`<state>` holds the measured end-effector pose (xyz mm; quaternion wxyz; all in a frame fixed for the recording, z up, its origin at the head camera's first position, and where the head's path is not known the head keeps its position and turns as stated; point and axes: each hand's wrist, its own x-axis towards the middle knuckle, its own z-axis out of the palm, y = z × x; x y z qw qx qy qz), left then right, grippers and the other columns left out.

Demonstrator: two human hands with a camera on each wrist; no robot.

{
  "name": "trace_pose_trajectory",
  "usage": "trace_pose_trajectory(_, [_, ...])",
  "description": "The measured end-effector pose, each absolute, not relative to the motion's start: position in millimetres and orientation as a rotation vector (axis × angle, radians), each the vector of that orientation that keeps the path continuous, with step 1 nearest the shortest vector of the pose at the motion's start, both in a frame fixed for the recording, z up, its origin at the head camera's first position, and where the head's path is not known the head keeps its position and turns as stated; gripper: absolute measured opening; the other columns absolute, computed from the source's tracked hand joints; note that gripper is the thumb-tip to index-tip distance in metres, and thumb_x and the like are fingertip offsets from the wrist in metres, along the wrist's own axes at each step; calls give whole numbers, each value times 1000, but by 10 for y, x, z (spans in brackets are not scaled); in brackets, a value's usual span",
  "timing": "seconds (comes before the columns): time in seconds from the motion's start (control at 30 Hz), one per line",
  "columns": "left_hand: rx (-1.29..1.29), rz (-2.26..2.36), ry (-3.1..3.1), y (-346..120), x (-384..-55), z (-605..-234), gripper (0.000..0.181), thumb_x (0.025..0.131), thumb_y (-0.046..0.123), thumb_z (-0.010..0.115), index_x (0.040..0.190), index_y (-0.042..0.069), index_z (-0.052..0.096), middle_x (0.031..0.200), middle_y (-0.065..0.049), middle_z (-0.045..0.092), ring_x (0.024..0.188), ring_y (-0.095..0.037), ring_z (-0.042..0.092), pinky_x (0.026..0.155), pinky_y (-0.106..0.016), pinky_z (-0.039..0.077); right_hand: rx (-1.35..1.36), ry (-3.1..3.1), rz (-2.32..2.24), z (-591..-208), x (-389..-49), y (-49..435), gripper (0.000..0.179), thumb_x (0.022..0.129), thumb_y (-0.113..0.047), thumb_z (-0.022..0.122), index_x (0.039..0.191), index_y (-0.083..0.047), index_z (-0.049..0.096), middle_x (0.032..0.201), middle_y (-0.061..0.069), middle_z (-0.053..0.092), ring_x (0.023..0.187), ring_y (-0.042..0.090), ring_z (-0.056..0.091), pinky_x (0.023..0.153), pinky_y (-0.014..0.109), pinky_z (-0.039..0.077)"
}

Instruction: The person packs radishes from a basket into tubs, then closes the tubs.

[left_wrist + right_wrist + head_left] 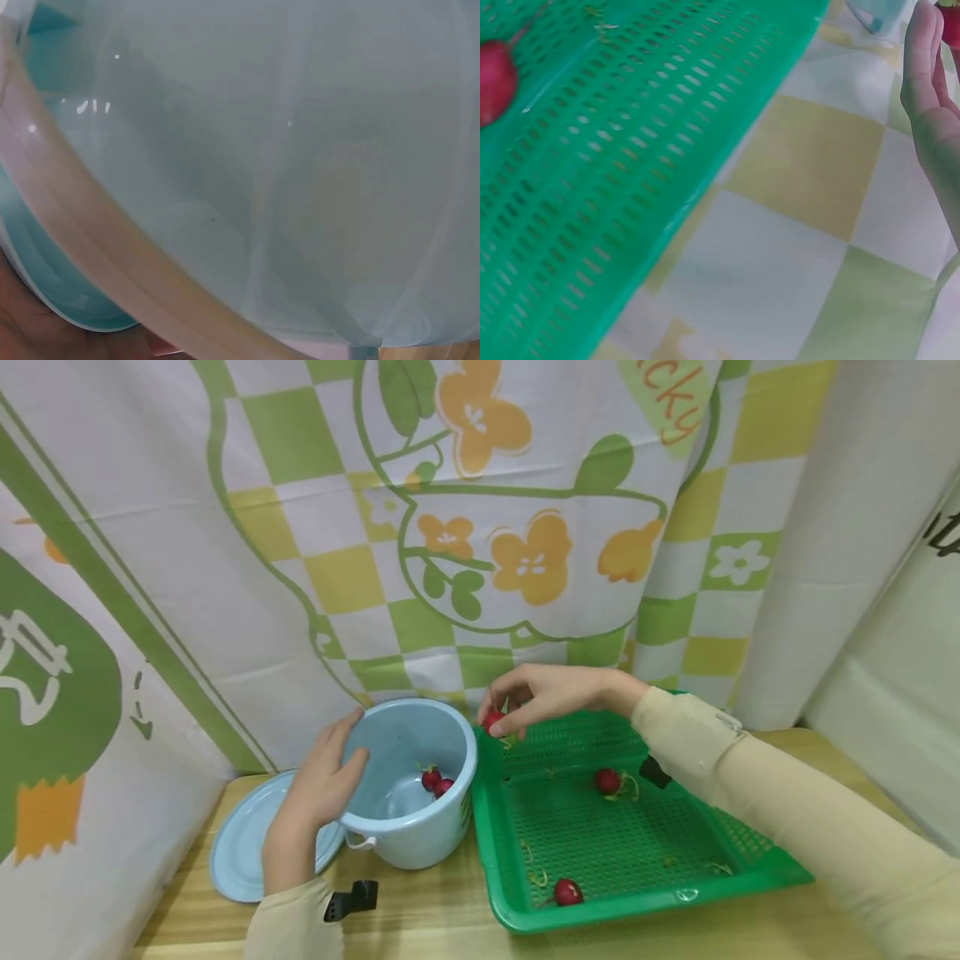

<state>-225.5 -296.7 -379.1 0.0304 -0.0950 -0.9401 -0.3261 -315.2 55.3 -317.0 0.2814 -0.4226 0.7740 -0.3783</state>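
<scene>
My right hand [551, 693] pinches a red radish [492, 722] between thumb and fingers, over the left rear corner of the green basket [497, 860]. In the right wrist view that radish [951, 28] shows at the upper right edge, by the fingers. My left hand [322, 777] rests at the left rim of a light blue bucket [423, 843], fingers fairly straight and thumb over the opening. Two radishes [431, 778] lie inside the bucket. In the basket, one radish [607, 781] sits toward the middle and another [567, 892] near the front left.
A light blue lid [236, 852] lies on the wooden table [420, 910] left of the bucket, partly hidden by my left arm. Bits of stem [537, 878] are scattered in the basket. A patterned cloth [450, 568] hangs right behind the bucket and basket.
</scene>
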Motion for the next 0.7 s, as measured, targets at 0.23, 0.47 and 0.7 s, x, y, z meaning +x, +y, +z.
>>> trace_pose_trajectory(0.23, [-300, -998, -2889, -2971, -2257, -3788, 61, 112, 25, 40, 168, 6, 24, 170, -25, 25, 156, -49, 22, 124, -69, 21, -1139, 2052, -1071, -3056, -3191, 372, 35, 103, -24, 72, 133, -7, 69, 122, 15, 72, 104, 32, 71, 90, 46, 62])
trace_pose_trajectory(0.47, [-288, -989, -2884, -2951, -2279, -3793, 61, 112, 25, 40, 168, 8, 25, 171, -22, 25, 156, -46, 23, 125, -67, 21, -1132, 2003, -1143, -2993, -3255, 212, 30, 101, -20, 73, 130, -12, 71, 127, 15, 71, 110, 32, 71, 97, 51, 60])
trace_pose_trajectory(0.7, [-258, -976, -2892, -2966, -2268, -3792, 61, 112, 26, 40, 168, 9, 25, 171, -21, 26, 156, -46, 24, 124, -67, 22, -1148, 1959, -1092, -3010, -3301, -119, 32, 101, -17, 73, 132, -10, 69, 124, 11, 71, 113, 29, 72, 99, 43, 60])
